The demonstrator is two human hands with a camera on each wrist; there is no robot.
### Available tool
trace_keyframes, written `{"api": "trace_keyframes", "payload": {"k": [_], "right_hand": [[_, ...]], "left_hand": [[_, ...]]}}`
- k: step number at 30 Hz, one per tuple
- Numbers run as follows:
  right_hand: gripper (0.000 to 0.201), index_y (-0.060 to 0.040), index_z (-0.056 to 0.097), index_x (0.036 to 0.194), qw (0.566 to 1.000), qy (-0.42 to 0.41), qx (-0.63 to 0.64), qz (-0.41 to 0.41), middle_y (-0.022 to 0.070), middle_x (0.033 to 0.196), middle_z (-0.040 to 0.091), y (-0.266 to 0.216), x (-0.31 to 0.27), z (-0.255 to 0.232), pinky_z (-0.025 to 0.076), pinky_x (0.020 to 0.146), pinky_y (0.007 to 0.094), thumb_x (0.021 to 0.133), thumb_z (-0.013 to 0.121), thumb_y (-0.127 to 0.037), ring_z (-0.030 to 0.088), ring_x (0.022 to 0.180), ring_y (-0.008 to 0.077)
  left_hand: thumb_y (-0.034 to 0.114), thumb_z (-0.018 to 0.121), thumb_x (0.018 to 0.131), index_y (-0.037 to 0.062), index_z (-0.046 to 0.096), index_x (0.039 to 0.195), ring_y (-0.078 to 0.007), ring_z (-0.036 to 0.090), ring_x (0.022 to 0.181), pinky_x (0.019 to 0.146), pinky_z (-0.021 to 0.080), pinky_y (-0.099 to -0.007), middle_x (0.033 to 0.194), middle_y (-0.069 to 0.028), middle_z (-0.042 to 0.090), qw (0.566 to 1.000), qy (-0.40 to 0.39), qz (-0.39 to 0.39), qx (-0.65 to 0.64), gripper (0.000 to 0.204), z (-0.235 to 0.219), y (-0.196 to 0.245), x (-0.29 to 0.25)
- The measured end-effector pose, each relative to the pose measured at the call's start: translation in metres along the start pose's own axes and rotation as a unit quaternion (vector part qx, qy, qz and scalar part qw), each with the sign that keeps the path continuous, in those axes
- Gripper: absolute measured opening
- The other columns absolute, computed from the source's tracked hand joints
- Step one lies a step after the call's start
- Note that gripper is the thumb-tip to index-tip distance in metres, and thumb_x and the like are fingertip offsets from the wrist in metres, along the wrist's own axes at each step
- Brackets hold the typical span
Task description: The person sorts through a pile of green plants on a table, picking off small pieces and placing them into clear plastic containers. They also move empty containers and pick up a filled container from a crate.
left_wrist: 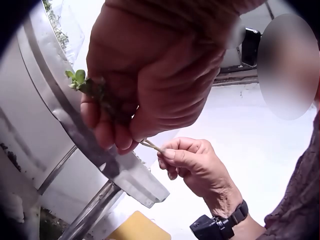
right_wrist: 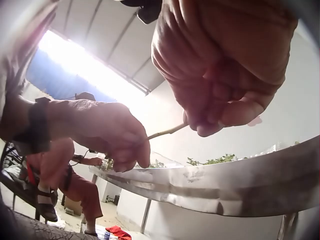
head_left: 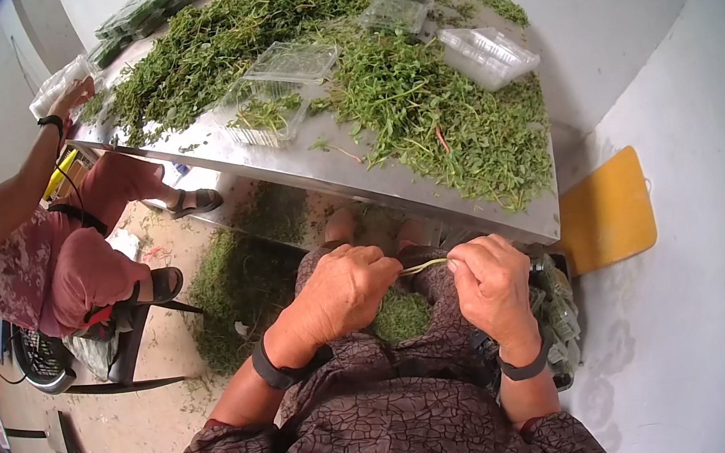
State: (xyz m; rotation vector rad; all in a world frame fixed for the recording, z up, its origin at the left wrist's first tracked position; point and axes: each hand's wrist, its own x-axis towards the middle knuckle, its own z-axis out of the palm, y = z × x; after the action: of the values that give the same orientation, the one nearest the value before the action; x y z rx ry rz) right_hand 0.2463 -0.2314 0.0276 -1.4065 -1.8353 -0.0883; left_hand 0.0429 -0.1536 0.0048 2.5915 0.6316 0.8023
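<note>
In the head view my left hand point(head_left: 349, 289) and right hand point(head_left: 493, 287) are held up over the lap, in front of the table edge. Between them stretches a thin pale green stem point(head_left: 425, 265). The left hand grips one end in curled fingers; a small leafy tip point(left_wrist: 77, 80) of the sprig pokes out of that fist in the left wrist view. Thumb and fingers of the right hand pinch the stem's other end. Below the hands, a heap of green trimmings point(head_left: 401, 316) lies between the knees.
On the metal table point(head_left: 212, 160) are piles of leafy greens point(head_left: 442, 130), an open clear plastic box point(head_left: 268, 128) with some greens, and other clear boxes point(head_left: 487, 56). Another person point(head_left: 27, 239) sits at the left. A yellow board point(head_left: 609, 213) leans at the right wall.
</note>
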Motion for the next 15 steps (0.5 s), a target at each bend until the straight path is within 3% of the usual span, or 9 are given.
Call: {"api": "trace_keyframes", "payload": {"k": [5,8,10,15], "right_hand": [[0.010,-0.0006,0.062,0.078,0.999,-0.029,-0.021,0.030,0.0116,0.072,0.063,-0.002,-0.004,-0.001,0.046,0.059,0.0383,0.070,0.067,0.004,0.059,0.066,0.0309],[0.009,0.0001,0.061,0.078,0.999,-0.035,0.013,0.040,0.0125,0.071,0.062,0.000,-0.006,0.003,0.046,0.059,0.0378,0.072,0.067,0.004,0.060,0.064,0.0311],[0.008,-0.0007,0.061,0.079,0.997,-0.042,0.046,0.052,0.0127,0.072,0.063,-0.007,-0.007,0.005,0.047,0.061,0.0388,0.073,0.066,0.003,0.061,0.067,0.0314],[0.006,-0.0009,0.062,0.079,0.983,-0.063,0.158,0.074,0.0142,0.072,0.063,-0.025,-0.010,0.005,0.048,0.062,0.0383,0.076,0.064,0.003,0.062,0.067,0.0327]], "left_hand": [[0.002,0.059,0.075,0.0024,0.054,0.077,-0.0317,0.059,0.067,0.057,0.048,-0.0400,0.071,-0.0109,0.053,1.000,0.003,0.008,0.019,0.006,0.002,0.007,-0.004],[0.004,0.061,0.074,0.0038,0.051,0.076,-0.0300,0.059,0.064,0.055,0.048,-0.0391,0.069,-0.0097,0.051,0.997,0.049,0.000,0.059,0.010,0.001,0.011,0.001],[0.004,0.063,0.074,0.0047,0.052,0.078,-0.0277,0.059,0.062,0.052,0.047,-0.0380,0.068,-0.0085,0.050,0.986,0.127,0.000,0.104,0.012,0.001,0.013,0.005],[0.002,0.063,0.074,0.0045,0.054,0.082,-0.0262,0.060,0.063,0.051,0.046,-0.0354,0.069,-0.0079,0.052,0.972,0.196,-0.034,0.121,0.012,0.001,0.019,0.014]]}}
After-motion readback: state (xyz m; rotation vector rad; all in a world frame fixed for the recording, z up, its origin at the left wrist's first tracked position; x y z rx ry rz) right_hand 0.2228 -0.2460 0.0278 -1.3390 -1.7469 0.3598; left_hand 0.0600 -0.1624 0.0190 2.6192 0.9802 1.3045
